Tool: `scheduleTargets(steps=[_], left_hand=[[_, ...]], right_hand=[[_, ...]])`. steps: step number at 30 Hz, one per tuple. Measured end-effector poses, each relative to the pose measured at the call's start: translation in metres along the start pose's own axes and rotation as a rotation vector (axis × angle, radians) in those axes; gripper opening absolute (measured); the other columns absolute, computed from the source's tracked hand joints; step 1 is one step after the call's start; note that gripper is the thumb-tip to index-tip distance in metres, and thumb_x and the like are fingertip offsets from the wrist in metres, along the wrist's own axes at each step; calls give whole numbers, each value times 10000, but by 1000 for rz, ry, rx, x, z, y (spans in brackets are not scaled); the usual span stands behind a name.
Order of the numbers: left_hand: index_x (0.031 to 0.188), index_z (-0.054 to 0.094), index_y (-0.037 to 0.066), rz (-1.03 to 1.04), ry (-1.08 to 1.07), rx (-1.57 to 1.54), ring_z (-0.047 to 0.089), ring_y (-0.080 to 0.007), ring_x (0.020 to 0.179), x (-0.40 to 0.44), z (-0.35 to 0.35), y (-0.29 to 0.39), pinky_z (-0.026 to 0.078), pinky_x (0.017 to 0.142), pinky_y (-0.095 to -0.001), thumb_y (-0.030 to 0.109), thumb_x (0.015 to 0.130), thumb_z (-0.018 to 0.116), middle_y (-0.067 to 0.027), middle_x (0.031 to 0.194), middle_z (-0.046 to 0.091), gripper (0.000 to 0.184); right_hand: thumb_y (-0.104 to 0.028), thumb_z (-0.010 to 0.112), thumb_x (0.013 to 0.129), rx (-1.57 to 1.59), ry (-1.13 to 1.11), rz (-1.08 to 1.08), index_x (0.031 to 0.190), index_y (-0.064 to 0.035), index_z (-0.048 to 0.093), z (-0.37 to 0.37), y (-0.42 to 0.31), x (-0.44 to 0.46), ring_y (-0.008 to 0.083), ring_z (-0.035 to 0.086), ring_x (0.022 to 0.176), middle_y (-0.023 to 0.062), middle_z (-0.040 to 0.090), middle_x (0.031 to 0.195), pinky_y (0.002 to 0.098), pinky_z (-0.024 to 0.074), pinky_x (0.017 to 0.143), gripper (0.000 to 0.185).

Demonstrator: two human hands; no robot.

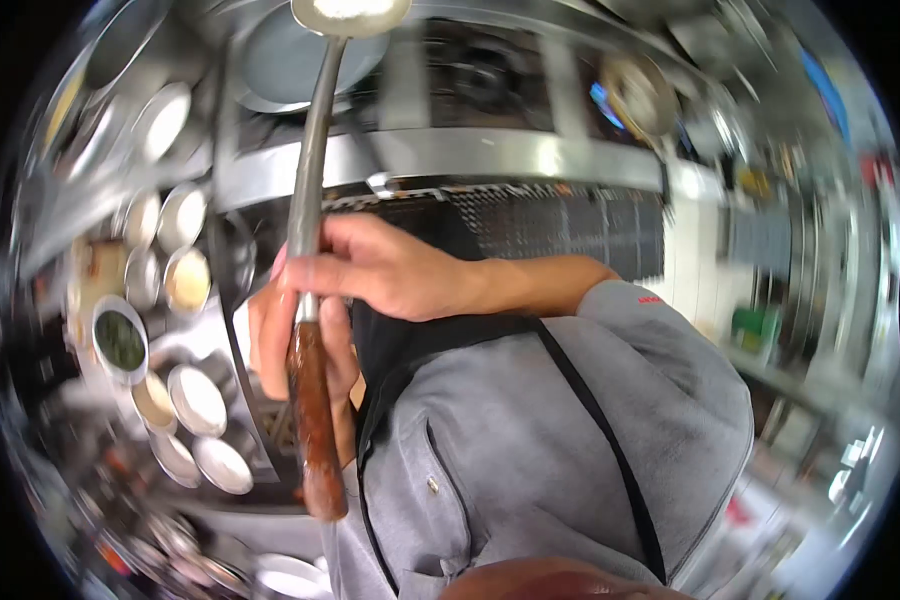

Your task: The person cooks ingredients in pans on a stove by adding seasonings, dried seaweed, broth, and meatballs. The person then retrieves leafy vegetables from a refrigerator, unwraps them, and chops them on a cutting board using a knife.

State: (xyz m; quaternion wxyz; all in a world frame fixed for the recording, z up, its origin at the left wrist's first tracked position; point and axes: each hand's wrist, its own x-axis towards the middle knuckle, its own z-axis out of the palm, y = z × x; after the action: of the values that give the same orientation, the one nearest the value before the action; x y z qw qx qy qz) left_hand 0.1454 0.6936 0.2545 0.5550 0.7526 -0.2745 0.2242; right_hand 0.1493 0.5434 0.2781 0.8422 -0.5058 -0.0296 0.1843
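Observation:
A long-handled ladle (310, 170) with a metal shaft and a brown wooden grip stands out before my chest, its round bowl at the top edge of the view. My right hand (395, 268) is closed round the metal shaft, its thumb lying across it. Just below, my left hand (270, 340) is wrapped about the ladle where shaft meets wooden grip; part of this hand is hidden behind the tool. The lower end of the grip sticks out below both hands, in front of my grey top.
Ahead, a large round pan (260, 65) sits on a stove, beside a burner (480, 75). A smaller pan (638, 95) stands farther right. At left are several pale bowls, one holding dark green food (120, 338). A metal ledge (450, 155) runs along the stove front.

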Motion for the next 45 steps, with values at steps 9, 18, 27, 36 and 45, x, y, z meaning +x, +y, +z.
scheduleTargets(steps=[9,18,27,36,45], left_hand=[[1142,615,-64,-358,-614,-438,669,-207,898,-50,109,41,540,790,-292,-71,860,612,-160,1077,639,282],[1090,644,-38,-1050,-431,-144,622,-127,763,-142,73,-32,527,717,-258,157,944,626,-72,936,661,245],[1058,638,2,-1376,-269,-145,648,-158,757,-233,174,12,546,708,-282,234,957,604,-91,922,671,255],[1038,640,1,-1480,-230,-188,655,-154,720,-286,224,36,545,664,-283,195,955,589,-87,891,671,217],[1027,624,9,-1661,-107,-194,661,-171,720,-369,171,26,543,644,-288,189,942,588,-97,898,679,202]], right_hand=[[-108,607,862,201,1148,-191,873,-25,527,-205,-33,-222,185,550,545,87,564,725,349,488,478,116],[-152,598,843,-1156,1506,434,1051,117,468,-399,-1,-353,310,678,766,268,637,842,419,536,610,364],[-75,557,889,609,837,-218,1074,20,503,-423,-25,-395,114,516,588,62,533,776,268,452,506,215],[-95,487,924,450,820,80,1155,82,445,-418,-118,-463,97,460,524,52,466,798,222,412,402,294],[-88,560,862,-325,1110,109,1039,19,461,-405,-92,-453,146,509,435,62,519,648,294,428,367,230]])
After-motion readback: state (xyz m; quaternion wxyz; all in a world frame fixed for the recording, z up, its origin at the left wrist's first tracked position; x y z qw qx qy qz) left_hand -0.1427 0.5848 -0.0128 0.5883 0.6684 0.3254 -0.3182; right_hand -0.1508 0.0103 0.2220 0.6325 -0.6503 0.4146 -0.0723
